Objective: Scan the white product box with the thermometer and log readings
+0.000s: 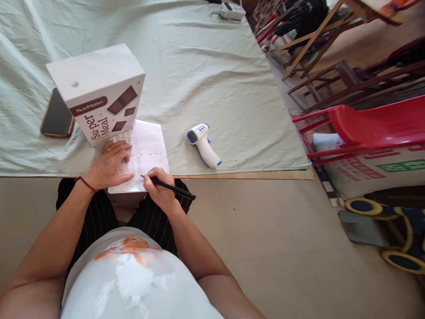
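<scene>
A white notebook (151,144) with rows of handwriting lies at the table's front edge, its lower part sticking out past the edge. My left hand (109,165) rests flat on its left side, fingers spread, a ring on one finger and a red string at the wrist. In my right hand (161,188) is a black pen (175,189), its tip at the lower part of the page. Just behind the notebook stands a white NutriMotion box (99,84), close to my left fingertips.
A phone (58,114) lies left of the box. To the right of the notebook is a white and blue infrared thermometer (203,144). A pale green cloth (212,66) covers the table. Beyond its right edge are a red plastic chair (372,126) and a wooden folding stand (312,40).
</scene>
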### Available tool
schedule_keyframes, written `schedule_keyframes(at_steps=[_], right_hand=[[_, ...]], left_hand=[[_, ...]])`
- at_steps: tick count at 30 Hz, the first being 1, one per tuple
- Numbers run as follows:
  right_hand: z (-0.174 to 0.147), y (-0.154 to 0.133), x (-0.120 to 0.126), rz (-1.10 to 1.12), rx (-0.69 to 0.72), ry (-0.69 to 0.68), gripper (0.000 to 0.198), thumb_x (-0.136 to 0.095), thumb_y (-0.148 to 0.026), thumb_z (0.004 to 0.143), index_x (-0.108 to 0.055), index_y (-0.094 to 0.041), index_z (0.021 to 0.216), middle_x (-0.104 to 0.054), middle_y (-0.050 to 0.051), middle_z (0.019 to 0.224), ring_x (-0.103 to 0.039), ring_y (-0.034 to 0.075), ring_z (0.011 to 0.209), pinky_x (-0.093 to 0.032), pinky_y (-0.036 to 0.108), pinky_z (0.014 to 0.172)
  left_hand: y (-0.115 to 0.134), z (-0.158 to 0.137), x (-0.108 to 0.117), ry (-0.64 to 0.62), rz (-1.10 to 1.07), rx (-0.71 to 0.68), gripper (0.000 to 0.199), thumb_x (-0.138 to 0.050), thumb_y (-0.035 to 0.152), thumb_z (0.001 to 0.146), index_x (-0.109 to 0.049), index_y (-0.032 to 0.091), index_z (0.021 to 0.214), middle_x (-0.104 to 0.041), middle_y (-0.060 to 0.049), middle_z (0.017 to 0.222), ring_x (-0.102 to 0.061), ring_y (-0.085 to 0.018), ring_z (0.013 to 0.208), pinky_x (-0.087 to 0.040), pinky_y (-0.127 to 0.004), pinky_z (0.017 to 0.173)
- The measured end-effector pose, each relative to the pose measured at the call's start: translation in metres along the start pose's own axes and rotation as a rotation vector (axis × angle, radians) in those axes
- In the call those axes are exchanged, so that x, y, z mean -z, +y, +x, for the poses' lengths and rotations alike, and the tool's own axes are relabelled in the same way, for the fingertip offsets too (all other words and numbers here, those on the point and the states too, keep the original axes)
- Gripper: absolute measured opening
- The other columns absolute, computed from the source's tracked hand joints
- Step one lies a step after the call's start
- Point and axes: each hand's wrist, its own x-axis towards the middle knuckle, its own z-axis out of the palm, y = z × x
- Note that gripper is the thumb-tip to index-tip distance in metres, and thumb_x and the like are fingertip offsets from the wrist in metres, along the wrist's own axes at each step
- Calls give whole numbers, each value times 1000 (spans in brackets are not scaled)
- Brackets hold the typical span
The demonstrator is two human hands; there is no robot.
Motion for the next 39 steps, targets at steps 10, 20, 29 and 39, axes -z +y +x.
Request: schedule_keyframes(at_steps=[10,20,29,39], right_hand=[[0,-2,1,-28,5,-27,17,-60,-26,88,-52,-25,73,-54,-5,63,-50,12,55,-41,28,57],[1,0,0,-19,3,-9,17,-58,-27,88,-52,-25,73,-54,-5,62,-50,12,55,-41,27,57],[1,0,0,-14,21,0,16,-58,-24,88,-51,-25,74,-53,-6,63,-49,11,55,-40,27,57],[1,-3,3,-49,6,-33,18,-57,-24,89,-49,-25,72,-52,-6,63,-49,12,57,-41,27,59]], left_hand=[[1,1,2,-13,-3,16,27,-78,29,80,-54,24,91,-66,-14,145,-55,-36,146,-38,-64,126],[2,1,2,-16,-15,16,29,-78,28,81,-52,24,93,-66,-16,145,-55,-37,146,-38,-65,126],[2,1,3,-10,-2,17,29,-78,28,80,-51,24,92,-66,-15,144,-55,-36,146,-39,-64,126],[-1,1,2,-13,-19,24,29,-76,33,81,-51,26,92,-66,-12,145,-54,-36,146,-38,-64,126]])
